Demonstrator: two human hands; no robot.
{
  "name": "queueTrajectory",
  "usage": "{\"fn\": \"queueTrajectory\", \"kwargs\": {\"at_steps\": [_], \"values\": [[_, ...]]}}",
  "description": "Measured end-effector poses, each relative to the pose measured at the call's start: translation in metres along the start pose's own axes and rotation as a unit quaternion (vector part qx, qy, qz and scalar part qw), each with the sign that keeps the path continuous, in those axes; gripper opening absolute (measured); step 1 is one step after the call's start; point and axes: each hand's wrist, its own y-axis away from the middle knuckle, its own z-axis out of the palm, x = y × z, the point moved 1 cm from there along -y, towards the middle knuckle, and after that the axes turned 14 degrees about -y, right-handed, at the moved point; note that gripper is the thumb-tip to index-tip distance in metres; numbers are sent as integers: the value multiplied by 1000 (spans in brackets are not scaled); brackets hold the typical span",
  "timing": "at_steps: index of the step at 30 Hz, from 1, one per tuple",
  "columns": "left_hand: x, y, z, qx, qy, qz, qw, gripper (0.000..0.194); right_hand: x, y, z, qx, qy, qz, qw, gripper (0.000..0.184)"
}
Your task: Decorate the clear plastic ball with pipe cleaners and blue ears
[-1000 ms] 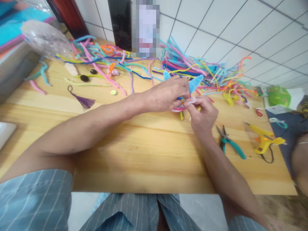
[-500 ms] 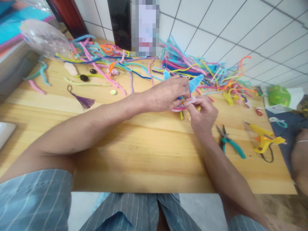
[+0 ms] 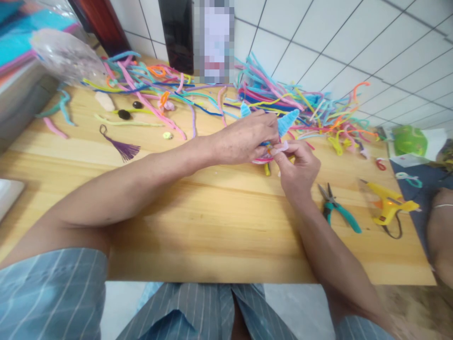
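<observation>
A pipe-cleaner figure point(image 3: 289, 122) with two pointed light-blue, ear-like tips and a pink-and-white lower edge is held above the wooden table. My left hand point(image 3: 249, 137) is closed around it from the left and covers most of its body. At its right side, my right hand point(image 3: 299, 165) is closed in a pinch on a small pale lilac piece point(image 3: 281, 148), pressed against the figure's lower part. A short yellow bit point(image 3: 267, 170) shows beneath. Exactly how the lilac piece meets the figure is hidden by my fingers.
Pliers with teal handles point(image 3: 341, 215) and a yellow glue gun point(image 3: 389, 203) lie right of my right hand. Loose pipe cleaners point(image 3: 269, 85) heap along the back. A purple tassel point(image 3: 123, 146) lies at left. Another person's arm point(image 3: 440, 231) shows at the right edge.
The lilac piece's free end has tilted slightly upward between my right fingers. Both hands otherwise keep their place on the figure.
</observation>
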Motion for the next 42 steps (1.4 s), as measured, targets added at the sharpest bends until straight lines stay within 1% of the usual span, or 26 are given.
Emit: {"fn": "queueTrajectory", "kwargs": {"at_steps": [3, 6, 9, 14, 17, 22, 29, 33, 38, 42], "values": [[0, 0, 0, 8, -1, 6, 1000, 18, 1, 0, 0, 2, -1, 0, 1000, 23], [0, 0, 1, 13, -5, 5, 1000, 18, 1, 0, 0, 1, -4, -1, 1000, 21], [0, 0, 1, 9, -8, 2, 1000, 18, 1, 0, 0, 0, -14, -6, 1000, 18], [1, 0, 0, 9, -3, 3, 1000, 18, -1, 0, 0, 0, -9, 2, 1000, 20], [0, 0, 0, 9, 2, 4, 1000, 18, -1, 0, 0, 0, -13, 0, 1000, 17], [-2, -2, 1, -5, 3, 0, 1000, 17, -1, 1, 0, 2, -22, -11, 1000, 14], [3, -1, -3, -19, -14, -6, 1000, 16, 0, 1, 0, 1, -10, -11, 1000, 27], [4, -1, -3, -15, -18, -6, 1000, 16, 0, 1, 0, 1, -17, -20, 1000, 24], [3, -1, -3, -17, -16, -10, 1000, 17, 1, 1, 0, 0, -5, -10, 1000, 25], [2, -1, -3, -18, -14, -6, 1000, 17, 1, 2, 0, 1, -9, -16, 1000, 21]]}}
